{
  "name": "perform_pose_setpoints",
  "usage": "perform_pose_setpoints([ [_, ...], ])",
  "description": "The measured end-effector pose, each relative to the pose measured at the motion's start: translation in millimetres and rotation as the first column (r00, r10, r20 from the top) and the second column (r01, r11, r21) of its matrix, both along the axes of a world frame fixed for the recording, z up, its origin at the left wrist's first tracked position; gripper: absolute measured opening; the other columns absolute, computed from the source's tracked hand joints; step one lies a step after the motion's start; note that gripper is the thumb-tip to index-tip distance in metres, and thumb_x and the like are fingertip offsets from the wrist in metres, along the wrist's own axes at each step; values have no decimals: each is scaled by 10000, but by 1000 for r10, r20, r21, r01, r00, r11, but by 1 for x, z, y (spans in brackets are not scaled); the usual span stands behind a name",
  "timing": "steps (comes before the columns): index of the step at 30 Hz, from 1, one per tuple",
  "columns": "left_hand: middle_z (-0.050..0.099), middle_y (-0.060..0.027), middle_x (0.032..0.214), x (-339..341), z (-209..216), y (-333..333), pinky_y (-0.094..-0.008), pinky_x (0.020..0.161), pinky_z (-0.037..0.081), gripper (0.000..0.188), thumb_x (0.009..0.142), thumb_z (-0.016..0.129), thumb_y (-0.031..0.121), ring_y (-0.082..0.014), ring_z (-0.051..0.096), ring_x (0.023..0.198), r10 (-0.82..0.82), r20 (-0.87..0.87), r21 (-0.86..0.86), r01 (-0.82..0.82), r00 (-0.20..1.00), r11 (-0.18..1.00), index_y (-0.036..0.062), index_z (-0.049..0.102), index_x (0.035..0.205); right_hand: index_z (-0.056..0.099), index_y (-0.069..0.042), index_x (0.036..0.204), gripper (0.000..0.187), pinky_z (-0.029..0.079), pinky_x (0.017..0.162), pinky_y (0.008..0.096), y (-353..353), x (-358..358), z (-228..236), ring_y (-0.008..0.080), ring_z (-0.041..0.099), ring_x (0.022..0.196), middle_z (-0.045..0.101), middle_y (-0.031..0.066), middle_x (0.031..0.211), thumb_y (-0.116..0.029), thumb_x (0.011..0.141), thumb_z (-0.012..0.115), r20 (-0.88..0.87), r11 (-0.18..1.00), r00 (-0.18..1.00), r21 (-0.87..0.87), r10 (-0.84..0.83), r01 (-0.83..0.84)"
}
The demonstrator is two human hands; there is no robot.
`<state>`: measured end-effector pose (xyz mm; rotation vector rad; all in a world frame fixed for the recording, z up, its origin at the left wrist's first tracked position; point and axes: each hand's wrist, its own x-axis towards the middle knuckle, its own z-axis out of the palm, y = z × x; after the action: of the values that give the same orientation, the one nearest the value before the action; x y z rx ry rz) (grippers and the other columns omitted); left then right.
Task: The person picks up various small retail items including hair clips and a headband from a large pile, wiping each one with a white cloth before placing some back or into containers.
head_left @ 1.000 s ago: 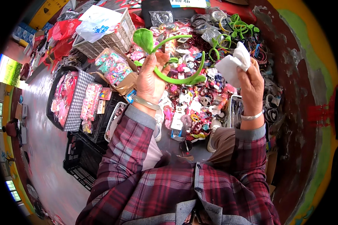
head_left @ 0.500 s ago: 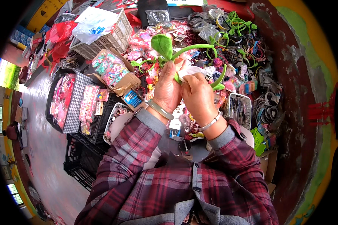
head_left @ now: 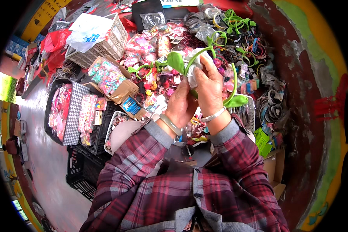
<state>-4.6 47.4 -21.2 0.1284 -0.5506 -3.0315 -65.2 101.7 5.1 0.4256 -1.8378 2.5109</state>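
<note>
A green plush headband with leaf shapes [head_left: 176,62] is up between my hands, over the heap of accessories. My left hand [head_left: 179,105] pinches its lower part near one leaf, thumb pointing up. My right hand [head_left: 210,87] closes around a crumpled white cloth [head_left: 193,75], pressed against the green band. One curved end rises past the cloth; another green strip with a leaf [head_left: 236,101] hangs to the right of my right wrist. Where the band runs behind my fingers is hidden.
Heaped hair accessories spread beyond my hands, with more green headbands [head_left: 236,23] at the far right. To the left stand a grey crate [head_left: 116,38], an open cardboard box [head_left: 121,91], a houndstooth bin [head_left: 71,116] and a black crate [head_left: 83,170].
My right hand has turned upright and moved up along the band with the cloth. My left hand has come lower, and the headband has tilted, its right leaf now lower.
</note>
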Motion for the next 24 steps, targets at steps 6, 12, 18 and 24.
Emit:
perform_pose_setpoints([
  [6,516,-52,1137,2,12,-4,-297,887,420,345,958,362,280,-157,493,1054,167,-3,-286,-161,986,945,72,423,1227,589,-12,959,209,460,695,235,4,11,10,108,562,775,606,63,879,29,759,548,-63,928,998,373,5,19],
  [12,502,-56,1159,1,11,-5,-281,891,405,433,964,264,386,-153,490,1054,132,55,-285,-111,990,952,79,423,1224,598,-32,848,165,470,654,301,8,13,10,224,593,739,584,112,839,55,720,542,-210,885,976,462,51,53],
  [18,509,-56,1148,7,-4,4,-290,860,424,418,962,273,370,-159,510,1025,60,135,-526,20,989,850,90,395,1246,563,-55,772,182,440,682,294,15,3,16,247,546,750,533,99,792,91,664,539,-358,930,928,294,-107,221],
  [24,531,-50,1079,0,2,-7,-267,798,445,312,957,307,279,-130,525,956,101,149,-408,-32,984,913,89,448,1161,582,-49,767,187,443,672,315,14,15,21,255,551,752,534,110,787,82,652,515,-350,866,934,487,75,113],
])
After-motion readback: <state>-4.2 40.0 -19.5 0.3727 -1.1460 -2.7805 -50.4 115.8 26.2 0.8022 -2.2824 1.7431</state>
